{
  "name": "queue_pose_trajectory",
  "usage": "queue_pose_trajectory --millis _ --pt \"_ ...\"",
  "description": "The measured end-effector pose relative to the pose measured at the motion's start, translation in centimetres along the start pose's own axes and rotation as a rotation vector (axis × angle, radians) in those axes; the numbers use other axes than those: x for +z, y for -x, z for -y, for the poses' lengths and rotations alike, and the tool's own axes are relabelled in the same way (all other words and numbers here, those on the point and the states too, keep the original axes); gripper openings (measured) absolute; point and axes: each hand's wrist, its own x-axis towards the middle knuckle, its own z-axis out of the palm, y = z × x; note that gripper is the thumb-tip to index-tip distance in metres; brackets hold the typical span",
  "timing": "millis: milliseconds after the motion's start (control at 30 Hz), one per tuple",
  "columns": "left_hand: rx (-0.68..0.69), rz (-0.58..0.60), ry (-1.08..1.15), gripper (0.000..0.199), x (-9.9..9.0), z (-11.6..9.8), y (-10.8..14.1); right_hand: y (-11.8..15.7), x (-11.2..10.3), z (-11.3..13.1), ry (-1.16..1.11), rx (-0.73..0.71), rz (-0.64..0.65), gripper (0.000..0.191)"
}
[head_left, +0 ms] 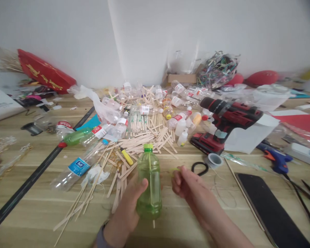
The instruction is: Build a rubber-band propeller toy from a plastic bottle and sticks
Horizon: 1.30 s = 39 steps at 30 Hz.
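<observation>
A clear green plastic bottle point(155, 187) with a green cap stands upright in the middle, gripped by my left hand point(129, 208) with the thumb across its side. A thin wooden stick point(150, 172) runs lengthwise in the bottle, and a short tip pokes out at the bottom. To the right of the bottle, my right hand point(187, 184) has its fingers pinched on a small yellow-green piece point(174, 169); blur hides what it is. A thin strand seems to lie between that piece and the bottle. Just beyond the right hand are black-handled scissors point(200, 168).
A red and black cordless drill point(222, 120) stands at right, near a tape roll point(215, 160), a black phone point(271, 210) and a blue glue gun point(277, 160). Wooden sticks point(144, 141) and plastic bottles spread behind. A black rod point(38, 182) crosses the left side.
</observation>
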Motion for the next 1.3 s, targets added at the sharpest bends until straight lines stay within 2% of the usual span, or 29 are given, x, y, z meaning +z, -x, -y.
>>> queue_pose_trajectory --millis 133,233,333,433,500,533,633,700,800,967,1167,1300 --pt "0.016 0.099 -0.035 0.044 1.2 -0.4 0.0 0.0 0.3 -0.3 0.069 0.057 0.108 0.057" --pt "-0.004 0.086 0.032 0.051 0.8 -0.8 -0.1 -0.1 -1.1 0.4 -0.050 0.079 0.058 0.056" --pt "0.019 -0.011 0.084 0.053 -0.9 -1.4 -0.2 0.0 -4.9 1.7 -0.234 0.052 -0.137 0.058" --pt "0.105 -0.184 0.067 0.056 -2.6 -2.1 -0.1 0.5 -9.6 3.0 -0.382 0.002 -0.411 0.063" --pt "0.156 -0.224 -0.003 0.061 -3.0 -2.4 -0.2 0.8 -11.6 3.4 -0.394 -0.089 -0.558 0.057" --pt "0.172 -0.217 -0.037 0.065 -3.0 -2.4 -0.2 0.9 -11.9 3.4 -0.388 -0.129 -0.599 0.055" --pt "0.188 -0.164 -0.104 0.072 -2.1 -2.3 -0.4 0.8 -10.3 2.9 -0.294 -0.124 -0.580 0.056" --pt "0.200 -0.146 -0.155 0.070 -1.4 -2.2 -0.4 0.4 -8.0 2.4 -0.189 -0.082 -0.475 0.060" --pt "0.218 -0.143 -0.225 0.069 -0.7 -2.3 -0.3 -0.2 -4.6 2.0 -0.073 -0.098 -0.294 0.060" --pt "0.249 -0.104 -0.261 0.072 -0.7 -2.5 -0.3 -0.8 -0.9 1.6 0.070 -0.101 -0.084 0.059" --pt "0.248 0.070 -0.314 0.076 -1.4 -2.0 -0.4 -1.4 1.5 0.3 0.169 -0.054 0.168 0.062" --pt "0.219 0.074 -0.225 0.078 -1.4 -2.4 0.0 -1.5 1.0 0.4 0.134 -0.030 0.198 0.059"
